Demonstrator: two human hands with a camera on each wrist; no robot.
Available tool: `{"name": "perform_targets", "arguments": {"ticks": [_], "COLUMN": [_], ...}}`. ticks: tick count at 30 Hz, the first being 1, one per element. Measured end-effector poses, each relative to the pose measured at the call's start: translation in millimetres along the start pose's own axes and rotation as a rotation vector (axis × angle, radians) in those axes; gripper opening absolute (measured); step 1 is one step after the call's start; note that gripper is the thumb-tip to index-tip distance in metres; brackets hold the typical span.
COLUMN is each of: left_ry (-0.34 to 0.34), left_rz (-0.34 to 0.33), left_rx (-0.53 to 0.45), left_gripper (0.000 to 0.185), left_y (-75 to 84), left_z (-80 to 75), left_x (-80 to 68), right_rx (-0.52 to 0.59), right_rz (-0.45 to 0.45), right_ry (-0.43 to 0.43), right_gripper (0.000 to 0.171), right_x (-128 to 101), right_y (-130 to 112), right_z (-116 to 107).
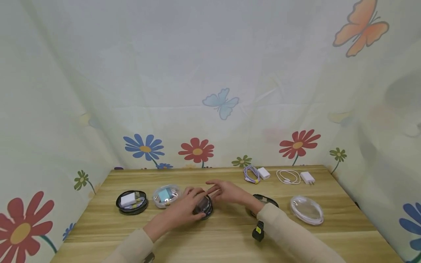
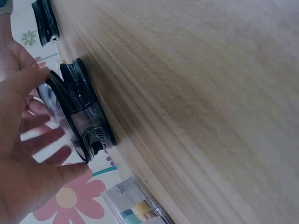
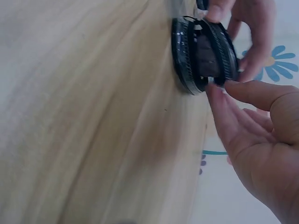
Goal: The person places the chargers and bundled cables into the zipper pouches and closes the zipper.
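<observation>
A round clear zip pouch with black trim [image 1: 204,206] stands between both hands on the wooden table. Its lid is partly raised in the right wrist view, where a dark gap runs between the two zipper edges. My left hand [image 1: 184,209] grips the lid from the left, fingers and thumb spread across its rim. From the right, my right hand [image 1: 230,192] pinches the pouch's zipper edge between thumb and forefinger, as the right wrist view shows. What lies inside the pouch is mostly hidden.
Left of the hands lie a black-trimmed pouch holding a white charger [image 1: 128,199] and a clear pouch [image 1: 158,202] with blue contents. Another black-trimmed pouch [image 1: 271,201] sits by the right forearm, near a white-trimmed pouch [image 1: 307,210]. Behind are a purple cable [image 1: 251,174], white cable [image 1: 288,176] and white chargers [image 1: 307,178].
</observation>
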State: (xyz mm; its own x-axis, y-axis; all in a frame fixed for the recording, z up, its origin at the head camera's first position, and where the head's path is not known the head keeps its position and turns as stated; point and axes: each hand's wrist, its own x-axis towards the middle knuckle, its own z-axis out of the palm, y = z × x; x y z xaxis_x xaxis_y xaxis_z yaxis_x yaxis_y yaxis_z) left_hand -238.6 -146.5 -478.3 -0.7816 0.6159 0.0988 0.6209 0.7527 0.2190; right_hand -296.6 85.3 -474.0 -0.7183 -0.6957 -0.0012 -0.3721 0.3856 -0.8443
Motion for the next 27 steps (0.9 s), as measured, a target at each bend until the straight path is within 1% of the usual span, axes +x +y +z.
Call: {"name": "perform_targets", "arguments": {"ticks": [3,7,9,11,14,19,22,24,27], "left_ry": [-0.043,-0.096,-0.120,-0.147,-0.180,-0.201,-0.222,-0.239,-0.232], "left_rz": [0.034,0.038,0.028,0.022,0.018,0.018,-0.019,-0.056,-0.114], "left_rx": [-0.002,-0.064,-0.091,-0.095,-0.081,-0.032,0.015,0.047,0.078], "left_gripper": [0.058,0.040,0.039,0.040,0.040,0.039,0.041,0.044,0.048], "left_y": [-0.8,-4.5,-6.5,-8.2,-8.4,-5.6,-2.0,1.3,6.7], "left_z": [-0.9,-5.1,-8.2,-11.4,-15.5,-19.8,-22.6,-23.3,-21.3], "left_x": [-0.1,3.3,6.0,8.7,12.0,15.5,16.3,16.7,16.7], "right_rx": [-0.020,-0.077,-0.096,-0.127,-0.178,-0.239,-0.259,-0.270,-0.301], "right_rz": [-0.012,-0.033,-0.044,-0.058,-0.079,-0.099,-0.108,-0.108,-0.122], "right_ry": [0.035,0.090,0.102,0.102,0.096,0.084,0.078,0.077,0.089], "right_gripper": [0.053,0.045,0.042,0.041,0.039,0.035,0.035,0.035,0.033], "right_x": [-0.3,0.5,0.7,1.0,1.6,2.6,3.2,3.3,2.6], "right_y": [0.9,-0.3,-1.7,-2.5,-3.4,-4.3,-5.1,-5.6,-6.5], "right_z": [-5.6,-13.3,-15.3,-15.8,-14.5,-11.3,-9.3,-8.2,-6.7]}}
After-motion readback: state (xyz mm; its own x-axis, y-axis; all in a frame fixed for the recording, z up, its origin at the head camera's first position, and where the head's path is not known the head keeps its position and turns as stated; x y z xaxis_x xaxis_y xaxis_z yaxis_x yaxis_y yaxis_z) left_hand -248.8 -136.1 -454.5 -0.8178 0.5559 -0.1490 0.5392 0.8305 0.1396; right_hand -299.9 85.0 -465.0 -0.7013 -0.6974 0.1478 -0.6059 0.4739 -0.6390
